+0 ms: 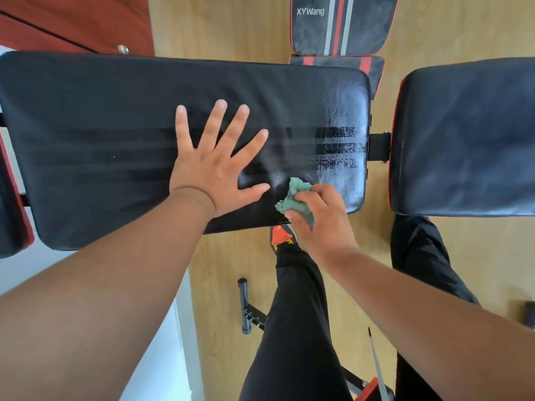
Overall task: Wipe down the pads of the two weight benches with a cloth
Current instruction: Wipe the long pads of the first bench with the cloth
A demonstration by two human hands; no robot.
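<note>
Cloth (293, 199), green and crumpled, sits bunched in the right hand (321, 218), whose fingers curl round it and press it onto the near right corner of the long black bench pad (115, 111). Left hand (215, 166) lies flat on the same pad, fingers spread wide, just left of the cloth. Dusty streaks mark the pad surface toward its right end. A second black pad (469, 134) sits to the right, apart across a narrow gap. Beyond, another bench's striped pad (341, 24) marked XYWang stands on the wooden floor (231, 24).
</note>
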